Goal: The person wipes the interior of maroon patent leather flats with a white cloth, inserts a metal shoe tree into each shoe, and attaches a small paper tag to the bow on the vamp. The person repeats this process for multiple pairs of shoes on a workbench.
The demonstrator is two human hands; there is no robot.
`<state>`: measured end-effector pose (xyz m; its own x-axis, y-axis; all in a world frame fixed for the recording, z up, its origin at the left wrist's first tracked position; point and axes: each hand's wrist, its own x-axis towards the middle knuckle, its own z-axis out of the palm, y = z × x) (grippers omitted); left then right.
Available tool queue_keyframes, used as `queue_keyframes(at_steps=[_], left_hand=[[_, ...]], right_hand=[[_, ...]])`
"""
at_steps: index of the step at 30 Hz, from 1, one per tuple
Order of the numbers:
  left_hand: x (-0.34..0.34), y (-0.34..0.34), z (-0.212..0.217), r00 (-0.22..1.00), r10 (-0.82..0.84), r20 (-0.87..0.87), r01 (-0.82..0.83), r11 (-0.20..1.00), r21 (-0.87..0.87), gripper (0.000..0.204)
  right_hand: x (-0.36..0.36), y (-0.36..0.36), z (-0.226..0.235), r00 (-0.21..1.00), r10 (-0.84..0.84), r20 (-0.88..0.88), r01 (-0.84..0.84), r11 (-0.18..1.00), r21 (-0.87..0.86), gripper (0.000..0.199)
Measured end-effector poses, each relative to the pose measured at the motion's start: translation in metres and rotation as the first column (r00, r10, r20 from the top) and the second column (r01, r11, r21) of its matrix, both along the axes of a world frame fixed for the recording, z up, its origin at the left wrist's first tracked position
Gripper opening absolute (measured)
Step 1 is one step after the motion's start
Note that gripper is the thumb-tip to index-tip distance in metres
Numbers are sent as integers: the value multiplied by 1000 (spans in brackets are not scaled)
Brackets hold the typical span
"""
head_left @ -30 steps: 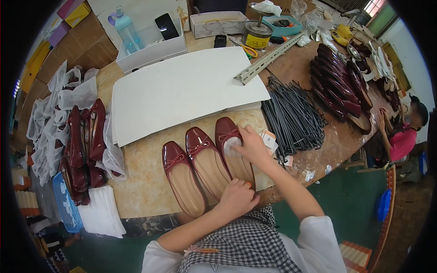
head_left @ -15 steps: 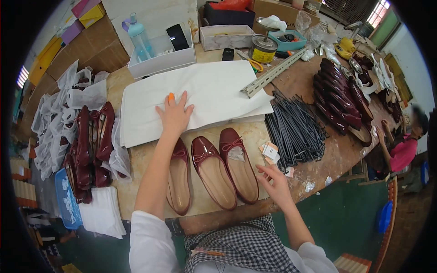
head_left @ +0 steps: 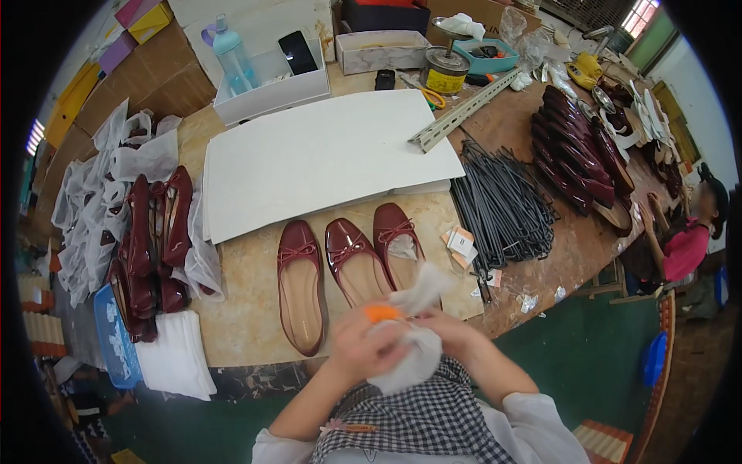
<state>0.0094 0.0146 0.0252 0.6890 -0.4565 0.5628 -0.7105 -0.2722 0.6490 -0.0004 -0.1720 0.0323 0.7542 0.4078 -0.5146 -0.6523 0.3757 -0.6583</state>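
Close to my body, my left hand (head_left: 362, 345) and my right hand (head_left: 450, 331) grip a crumpled piece of white tissue paper (head_left: 417, 359), all blurred by motion. An orange band covers one left finger. Just beyond lie three dark red ballet flats with bows, toes pointing away: a left shoe (head_left: 300, 290), a middle shoe (head_left: 348, 259) and a right shoe (head_left: 394, 224). My hands hide the heels of the middle and right ones. White paper shows inside the right shoe. Behind them is a stack of large white paper sheets (head_left: 325, 162).
Wrapped and bare red shoes (head_left: 139, 232) pile up at left, above folded white tissue (head_left: 174, 356). Right of the sheets lie thin black rods (head_left: 506, 209), small labels (head_left: 461, 241) and a slotted metal bar (head_left: 464, 112). More red shoes (head_left: 576, 155) and a person (head_left: 684, 247) are farther right.
My left hand has come off the paper stack down to my right hand, before my body. Both now hold crumpled tissue. The left shoe's toe is uncovered.
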Motion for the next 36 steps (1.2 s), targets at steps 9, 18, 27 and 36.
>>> queue_keyframes(at_steps=[9,18,27,36], left_hand=[[13,-1,-40,634,114,-765,-512,803,-304,32],[-33,-23,-35,974,164,-159,-65,866,496,27],[-32,-25,-44,982,167,-82,-114,889,443,28],[159,12,-5,865,410,290,-502,704,503,45]], right_hand=[[31,12,-24,550,480,684,241,693,-680,62],[81,58,-60,203,891,406,716,147,-682,16],[112,43,-48,315,877,363,583,123,-803,73],[79,12,-25,349,673,652,528,433,-730,51]])
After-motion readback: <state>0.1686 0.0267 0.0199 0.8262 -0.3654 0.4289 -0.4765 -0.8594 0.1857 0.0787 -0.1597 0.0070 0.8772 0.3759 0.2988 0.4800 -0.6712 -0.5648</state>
